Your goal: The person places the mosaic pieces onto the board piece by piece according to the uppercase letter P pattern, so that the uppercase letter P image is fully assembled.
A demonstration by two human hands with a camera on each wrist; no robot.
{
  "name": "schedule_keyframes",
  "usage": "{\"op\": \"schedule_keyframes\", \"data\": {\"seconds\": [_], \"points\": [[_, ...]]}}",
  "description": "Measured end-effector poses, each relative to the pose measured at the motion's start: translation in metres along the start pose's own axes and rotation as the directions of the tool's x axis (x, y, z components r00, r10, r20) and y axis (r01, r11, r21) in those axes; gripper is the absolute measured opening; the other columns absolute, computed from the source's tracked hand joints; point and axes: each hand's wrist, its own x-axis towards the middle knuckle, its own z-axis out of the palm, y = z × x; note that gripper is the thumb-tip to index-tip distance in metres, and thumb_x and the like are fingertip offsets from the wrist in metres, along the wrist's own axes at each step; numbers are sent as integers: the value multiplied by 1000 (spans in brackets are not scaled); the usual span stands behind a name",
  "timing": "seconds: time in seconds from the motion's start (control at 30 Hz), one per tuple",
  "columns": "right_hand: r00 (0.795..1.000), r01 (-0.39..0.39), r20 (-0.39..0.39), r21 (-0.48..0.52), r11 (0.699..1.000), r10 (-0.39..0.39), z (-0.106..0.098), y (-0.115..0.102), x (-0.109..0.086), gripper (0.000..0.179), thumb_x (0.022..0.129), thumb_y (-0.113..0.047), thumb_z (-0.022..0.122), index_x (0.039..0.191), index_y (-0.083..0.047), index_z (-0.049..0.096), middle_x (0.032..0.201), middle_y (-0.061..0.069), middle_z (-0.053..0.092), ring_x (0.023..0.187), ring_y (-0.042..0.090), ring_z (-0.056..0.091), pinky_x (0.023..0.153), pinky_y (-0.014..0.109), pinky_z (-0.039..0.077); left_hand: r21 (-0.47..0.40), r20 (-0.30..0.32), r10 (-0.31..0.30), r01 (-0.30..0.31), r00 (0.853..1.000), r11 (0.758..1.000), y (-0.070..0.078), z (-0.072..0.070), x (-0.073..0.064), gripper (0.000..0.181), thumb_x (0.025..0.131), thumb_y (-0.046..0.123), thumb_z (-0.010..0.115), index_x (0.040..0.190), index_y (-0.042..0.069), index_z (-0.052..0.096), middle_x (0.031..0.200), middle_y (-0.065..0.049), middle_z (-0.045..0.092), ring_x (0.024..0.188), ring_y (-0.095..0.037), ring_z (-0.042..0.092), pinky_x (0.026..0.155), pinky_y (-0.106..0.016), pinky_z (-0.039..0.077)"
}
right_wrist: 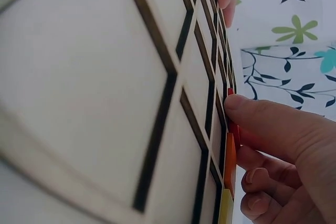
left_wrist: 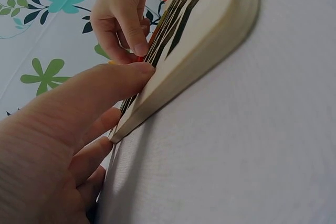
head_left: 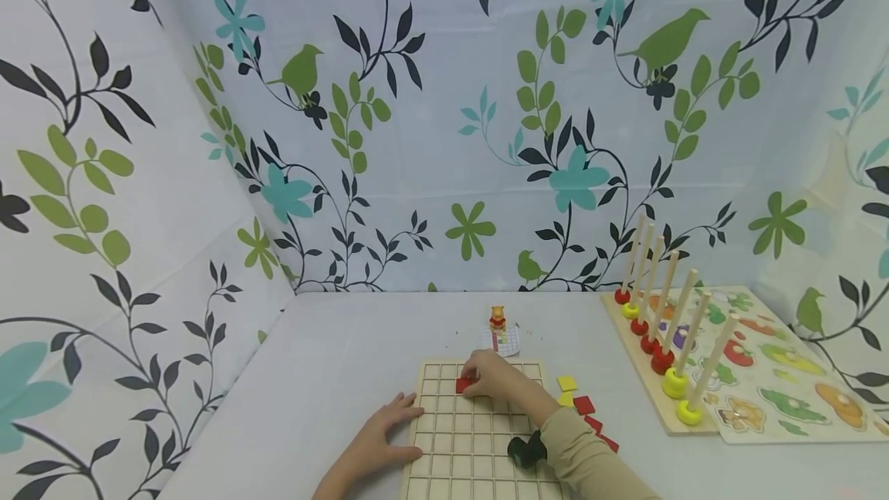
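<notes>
A wooden grid board (head_left: 461, 444) with square cells lies on the table. At its far part, my right hand (head_left: 496, 378) pinches a red square tile (head_left: 463, 385) between thumb and finger. In the right wrist view the thumb lies on the red tile (right_wrist: 233, 121), right at the grid. Beside it on the board are an orange tile (right_wrist: 230, 161) and a yellow tile (right_wrist: 226, 208). My left hand (head_left: 382, 434) rests at the board's left edge, fingers extended; in the left wrist view its thumb lies along the board's rim (left_wrist: 173, 93).
Loose red tiles (head_left: 584, 405) and yellow tiles (head_left: 566, 383) lie right of the board. Beyond it stand a small figurine (head_left: 497, 319) and a printed grid card (head_left: 507, 340). Farther right are a peg stand (head_left: 646, 376) with red and yellow rings and a vegetable puzzle board (head_left: 819, 376).
</notes>
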Motion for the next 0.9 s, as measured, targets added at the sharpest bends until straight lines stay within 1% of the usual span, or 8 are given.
{"op": "schedule_keyframes", "data": {"seconds": [0.2,0.37,0.47,0.57,0.6,0.7,0.8,0.9], "points": [[1000,-2,-3,-21,1000,2,-1,-1,0,20,71,-15,75,86,-3,67,75,-4,52,68,9,49,61,23,45,0,2,4,-4,1000,1000,-1,0,0,56,71,35,74,119,12,57,135,-14,39,127,-40,22,95,-63,18],[999,28,-23,-42,999,-29,-5,-4,-2,29,72,-15,75,95,0,65,79,0,55,70,13,51,62,24,46,-22,-3,8,-8,1000,1000,5,-1,-1,55,71,31,75,118,10,57,134,-15,40,126,-41,23,94,-63,18],[999,36,-36,-26,999,-37,-12,-6,-4,34,74,-15,73,103,1,63,82,3,57,70,15,50,61,25,44,-25,-8,10,-10,1000,1000,4,0,-1,55,70,31,75,118,11,57,134,-15,40,126,-41,23,94,-63,18],[999,25,-40,2,1000,-25,-25,-9,-10,36,77,-15,71,108,-1,61,86,3,57,65,12,45,56,24,42,-16,-9,7,-7,1000,1000,3,2,-3,55,70,32,75,118,10,58,134,-15,41,126,-41,24,94,-63,19],[999,30,-44,-1,1000,-30,-31,-10,-12,36,77,-15,71,108,-1,60,87,4,57,64,12,45,56,24,41,-5,-11,12,-12,1000,1000,-3,4,-2,56,70,34,75,118,12,58,134,-14,41,126,-40,24,94,-63,19],[994,68,-78,-31,997,-70,-49,-15,-20,34,77,-14,71,108,-2,61,87,1,57,60,11,43,52,23,40,5,-6,12,-12,1000,1000,-3,5,-4,56,70,35,74,118,11,57,134,-15,41,125,-41,24,94,-63,19],[980,133,-139,-90,987,-144,-70,-18,-27,32,76,-13,72,105,-3,62,84,-3,57,58,9,41,51,22,40,24,-11,19,-19,1000,1000,-2,5,-3,57,71,37,73,118,10,57,134,-15,40,125,-41,25,94,-63,20],[956,189,-199,-133,973,-213,-89,-18,-33,32,75,-12,73,103,-3,63,82,-4,57,56,5,38,49,21,39,44,-29,27,-26,999,999,-2,3,-2,57,70,37,74,118,11,57,134,-14,41,125,-40,25,94,-62,21]]}}
